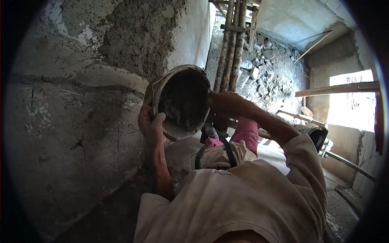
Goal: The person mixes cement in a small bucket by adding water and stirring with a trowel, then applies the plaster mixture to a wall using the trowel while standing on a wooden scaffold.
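Observation:
A round, mortar-stained bucket (155, 95) is tilted in front of me, its mouth turned partly toward me. Grey wet mortar (178, 113) shows dimly inside. My left hand (152, 123) grips the bucket's left side, thumb over the rim and fingers round the outer wall. On the opposite side, my right hand (225, 104) is closed right at the rim. Shadow hides its fingertips, so I cannot tell whether it holds the rim or a tool reaching inside.
A rough wall (73, 117) runs along my left, with a dark patch of fresh mortar (135, 40) above. Wooden poles (231, 48) lashed together extend ahead. Beyond them, broken rubble (263, 73) covers the ground. A wooden beam (340, 89) crosses a bright opening on the right.

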Demonstrator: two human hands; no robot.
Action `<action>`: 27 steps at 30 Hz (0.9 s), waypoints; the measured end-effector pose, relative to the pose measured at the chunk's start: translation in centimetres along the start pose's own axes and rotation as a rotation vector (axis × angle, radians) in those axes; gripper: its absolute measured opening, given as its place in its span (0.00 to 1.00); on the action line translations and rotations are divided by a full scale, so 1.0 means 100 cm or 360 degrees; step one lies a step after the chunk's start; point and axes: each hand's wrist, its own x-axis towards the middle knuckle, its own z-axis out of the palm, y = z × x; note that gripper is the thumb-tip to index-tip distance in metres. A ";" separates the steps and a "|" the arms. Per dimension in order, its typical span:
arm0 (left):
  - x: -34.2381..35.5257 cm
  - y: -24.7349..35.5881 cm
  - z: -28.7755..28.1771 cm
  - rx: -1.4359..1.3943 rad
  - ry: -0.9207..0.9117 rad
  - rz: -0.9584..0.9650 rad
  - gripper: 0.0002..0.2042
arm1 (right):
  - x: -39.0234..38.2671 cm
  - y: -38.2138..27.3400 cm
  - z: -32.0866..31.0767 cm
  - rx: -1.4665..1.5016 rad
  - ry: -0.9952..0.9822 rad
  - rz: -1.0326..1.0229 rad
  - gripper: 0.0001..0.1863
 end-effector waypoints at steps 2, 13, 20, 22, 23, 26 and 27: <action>0.002 0.008 0.002 -0.0137 -0.0056 -0.0181 0.09 | -0.001 0.006 -0.003 0.0577 -0.0707 0.0464 0.18; 0.000 -0.003 -0.013 -0.0264 -0.0103 -0.0298 0.21 | -0.028 -0.105 0.023 0.2066 -0.0406 0.1155 0.21; 0.004 -0.015 -0.026 -0.0527 0.0170 -0.0305 0.17 | -0.009 -0.114 -0.006 0.1944 -0.0101 0.1048 0.22; 0.006 -0.018 -0.031 -0.0600 0.0251 -0.0258 0.16 | 0.002 -0.120 -0.010 0.2052 -0.0172 0.1120 0.23; 0.008 -0.023 -0.026 -0.0653 0.0276 -0.0248 0.15 | 0.001 -0.118 -0.006 0.2101 -0.0137 0.1106 0.23; 0.035 -0.063 -0.035 -0.0529 0.0313 -0.0170 0.13 | 0.002 -0.109 0.001 0.2175 -0.0049 0.1075 0.23; 0.045 -0.069 -0.035 -0.0551 0.0324 -0.0212 0.12 | 0.005 -0.107 -0.006 0.2274 -0.0002 0.1106 0.23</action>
